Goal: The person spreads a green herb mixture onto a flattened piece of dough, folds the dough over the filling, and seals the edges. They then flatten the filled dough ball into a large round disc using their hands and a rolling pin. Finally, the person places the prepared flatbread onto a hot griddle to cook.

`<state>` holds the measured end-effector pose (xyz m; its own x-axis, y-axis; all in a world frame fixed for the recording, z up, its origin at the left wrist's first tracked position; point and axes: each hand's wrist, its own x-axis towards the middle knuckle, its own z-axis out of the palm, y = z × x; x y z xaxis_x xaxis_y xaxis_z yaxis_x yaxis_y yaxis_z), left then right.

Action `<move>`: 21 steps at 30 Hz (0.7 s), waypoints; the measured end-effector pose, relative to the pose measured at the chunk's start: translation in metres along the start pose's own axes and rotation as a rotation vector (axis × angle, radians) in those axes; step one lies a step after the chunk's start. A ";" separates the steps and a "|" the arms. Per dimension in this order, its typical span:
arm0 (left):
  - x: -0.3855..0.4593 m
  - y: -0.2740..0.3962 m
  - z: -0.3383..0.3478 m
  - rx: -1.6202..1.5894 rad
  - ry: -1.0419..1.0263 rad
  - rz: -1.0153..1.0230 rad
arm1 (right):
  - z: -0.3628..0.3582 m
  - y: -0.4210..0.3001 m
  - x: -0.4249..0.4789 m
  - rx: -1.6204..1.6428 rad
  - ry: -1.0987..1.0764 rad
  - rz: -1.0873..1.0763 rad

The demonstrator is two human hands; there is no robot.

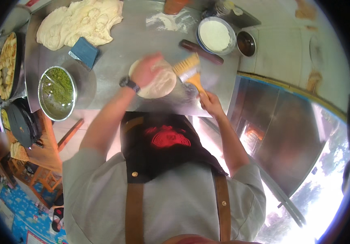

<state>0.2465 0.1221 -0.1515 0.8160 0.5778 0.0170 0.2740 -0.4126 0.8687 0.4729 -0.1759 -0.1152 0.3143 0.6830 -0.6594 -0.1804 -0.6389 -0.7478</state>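
Observation:
A round, flat piece of dough (165, 81) lies on the steel worktop in front of me. My left hand (147, 70), blurred and with a watch at the wrist, is over its left part; whether the palm touches the dough I cannot tell. The handle of a wide, pale-bristled brush (190, 70) is gripped in my right hand (210, 103). Its bristles point up and left, close to the right edge of the dough. Beyond the brush, a dark rolling pin (201, 52) lies at a slant.
A large dough mass (80, 23) and a blue scraper (85, 52) lie at the upper left. Nearer stands a steel bowl (74, 100) of chopped greens. A bowl of white powder (216, 35) and a pot of dark liquid (246, 43) stand at the upper right.

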 end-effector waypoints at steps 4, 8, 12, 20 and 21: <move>0.064 -0.038 -0.020 0.266 -0.260 -0.099 | -0.052 0.091 -0.070 -0.400 0.306 0.175; 0.075 -0.064 -0.006 0.409 -0.622 -0.334 | -0.050 0.078 -0.102 0.264 0.545 -0.097; 0.053 -0.007 0.005 0.428 -0.775 0.138 | -0.014 0.064 -0.065 0.253 0.583 -0.131; 0.028 0.002 -0.006 0.101 -0.745 -0.279 | -0.123 -0.063 0.021 0.925 0.802 -0.573; 0.030 -0.008 -0.002 0.126 -0.785 -0.286 | -0.137 -0.063 0.032 0.880 0.880 -0.500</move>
<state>0.2679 0.1436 -0.1567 0.8107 0.0337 -0.5845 0.5403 -0.4277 0.7247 0.6223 -0.1628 -0.0782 0.9531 0.1086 -0.2825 -0.3020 0.2763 -0.9124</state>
